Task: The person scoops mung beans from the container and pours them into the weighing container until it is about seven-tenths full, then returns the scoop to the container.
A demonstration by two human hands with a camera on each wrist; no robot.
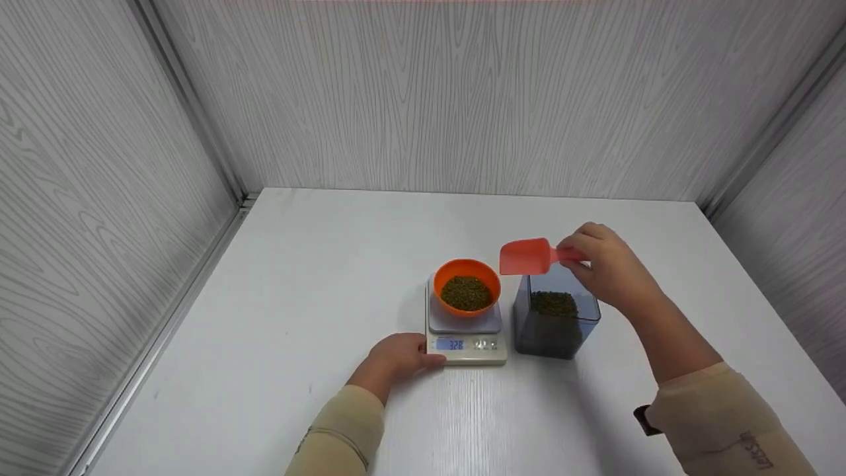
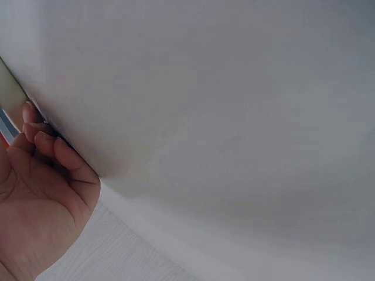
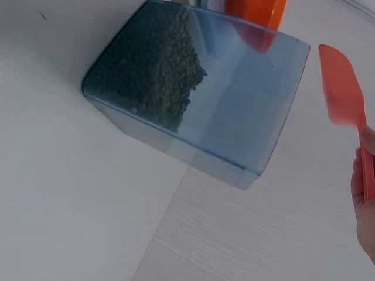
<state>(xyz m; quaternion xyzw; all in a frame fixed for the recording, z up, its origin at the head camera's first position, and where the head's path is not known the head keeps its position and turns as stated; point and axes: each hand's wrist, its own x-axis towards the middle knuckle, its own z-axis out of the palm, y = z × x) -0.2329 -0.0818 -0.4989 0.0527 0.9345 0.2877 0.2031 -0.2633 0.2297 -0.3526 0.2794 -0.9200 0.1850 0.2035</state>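
My right hand (image 1: 611,264) pinches the handle of a red scoop (image 1: 525,256), held above the table over the far rim of a translucent blue-grey bin (image 1: 547,342). No grains show on the scoop. Small green-brown grains fill the bin's lower part, heaped to one side in the right wrist view. To its left, an orange bowl (image 1: 490,305) with similar grains (image 1: 466,293) sits on a white kitchen scale (image 1: 468,356); its lit display appears to read 328. My left hand (image 1: 398,357) grips the scale's near left corner, the thumb over its front. The left wrist view shows curled fingers (image 2: 67,153) there.
A white table (image 1: 317,277) lies under everything. Pale wood-grain panels stand at the back (image 1: 423,99), left (image 1: 86,198) and right (image 1: 793,172). The bin stands close beside the scale, with a narrow gap.
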